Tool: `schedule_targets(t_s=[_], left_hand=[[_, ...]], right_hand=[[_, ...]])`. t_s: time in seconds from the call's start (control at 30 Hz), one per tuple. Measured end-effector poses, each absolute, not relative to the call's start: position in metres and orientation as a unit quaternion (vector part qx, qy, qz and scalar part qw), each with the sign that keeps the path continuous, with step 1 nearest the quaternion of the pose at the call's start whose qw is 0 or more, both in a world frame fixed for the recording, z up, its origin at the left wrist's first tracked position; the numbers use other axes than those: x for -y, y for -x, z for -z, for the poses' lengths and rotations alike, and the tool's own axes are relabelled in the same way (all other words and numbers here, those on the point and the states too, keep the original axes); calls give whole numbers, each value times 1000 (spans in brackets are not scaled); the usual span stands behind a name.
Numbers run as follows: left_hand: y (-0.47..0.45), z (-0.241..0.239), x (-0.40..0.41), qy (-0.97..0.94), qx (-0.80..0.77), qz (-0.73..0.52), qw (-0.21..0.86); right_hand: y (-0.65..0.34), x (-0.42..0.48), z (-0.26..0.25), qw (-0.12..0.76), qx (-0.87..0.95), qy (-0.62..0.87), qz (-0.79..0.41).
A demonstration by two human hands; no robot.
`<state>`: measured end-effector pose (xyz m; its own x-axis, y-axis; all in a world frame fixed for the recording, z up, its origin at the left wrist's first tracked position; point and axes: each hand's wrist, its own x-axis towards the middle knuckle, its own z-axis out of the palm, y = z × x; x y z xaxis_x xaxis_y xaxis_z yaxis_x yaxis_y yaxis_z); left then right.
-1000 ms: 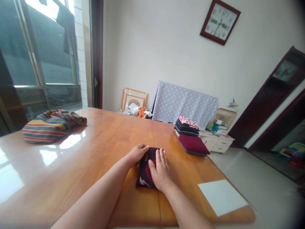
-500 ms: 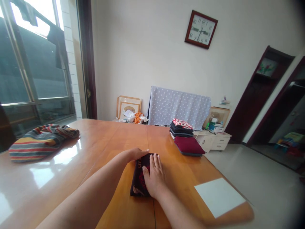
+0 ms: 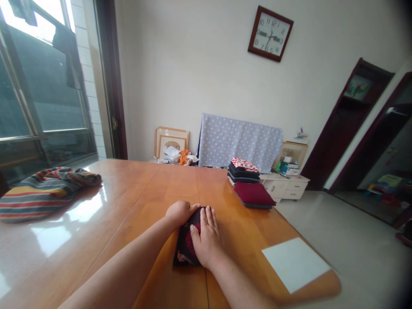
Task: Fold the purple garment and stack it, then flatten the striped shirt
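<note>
A folded black T-shirt [image 3: 184, 248] with red print and pale lettering lies on the wooden table in front of me. My left hand [image 3: 180, 213] is curled at its far left corner, thumb along the far edge; the other fingertips are hidden. Flat on the right part of the T-shirt rests my right hand [image 3: 208, 240], fingers stretched forward and thumb apart, covering some of the print.
Farther right on the table [image 3: 154, 184] are a dark red folded garment [image 3: 254, 194] and a stack of folded clothes [image 3: 243, 171]. A white sheet [image 3: 295, 264] lies near the right edge. Striped cloth [image 3: 48, 193] is heaped at the left.
My left hand has curled more over the T-shirt's far left corner and covers more of the lettering. My right hand stays flat on it. The view has shifted slightly.
</note>
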<state>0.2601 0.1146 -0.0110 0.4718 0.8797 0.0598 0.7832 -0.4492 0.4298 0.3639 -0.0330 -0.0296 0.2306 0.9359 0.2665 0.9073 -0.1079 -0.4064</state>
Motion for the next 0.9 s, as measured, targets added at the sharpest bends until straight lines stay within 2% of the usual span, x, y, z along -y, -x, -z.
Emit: schedule_targets(t_s=[0.17, 0.3, 0.5, 0.9], left_hand=[[-262, 1, -104, -833, -510, -162, 138], [-273, -18, -87, -846, -453, -262, 97], [-291, -18, -52, -873, -338, -291, 199], [-293, 0, -56, -872, -350, -244, 239]], right_hand=[[-363, 33, 30, 247, 617, 747, -33], [-363, 32, 31, 251, 612, 749, -44], [-360, 39, 17, 289, 603, 741, -53], [-357, 38, 15, 280, 617, 734, -48]])
